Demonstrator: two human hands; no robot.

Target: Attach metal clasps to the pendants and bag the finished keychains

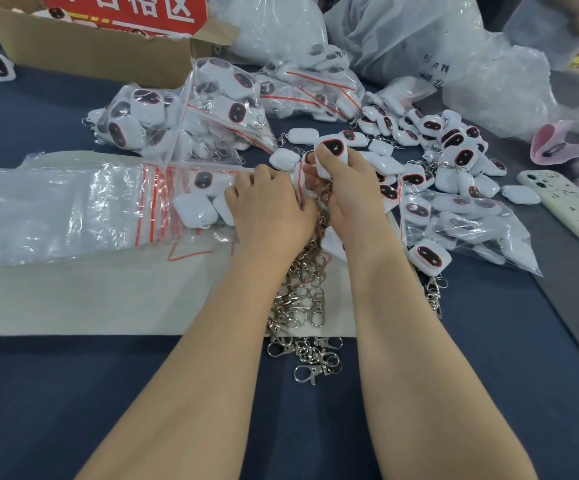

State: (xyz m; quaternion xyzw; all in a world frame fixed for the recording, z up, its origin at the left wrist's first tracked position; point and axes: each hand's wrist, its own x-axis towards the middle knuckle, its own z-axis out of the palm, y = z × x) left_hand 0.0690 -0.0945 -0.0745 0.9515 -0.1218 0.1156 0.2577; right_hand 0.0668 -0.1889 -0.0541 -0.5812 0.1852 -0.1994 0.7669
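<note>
Head view of the packing table [73,393]. The right hand [350,199] grips a white pendant [331,148] between thumb and curled fingers, its red-rimmed black oval facing up. The left hand [267,206] lies just beside it, fingers curled toward the right hand; what they hold, if anything, cannot be told. Metal clasps [302,306] are heaped between the forearms. Loose pendants [451,150] lie to the right, filled zip bags [177,116] behind, empty zip bags [56,206] to the left. A cardboard box [90,53] stands at far left, a phone case [565,209] at right.
</note>
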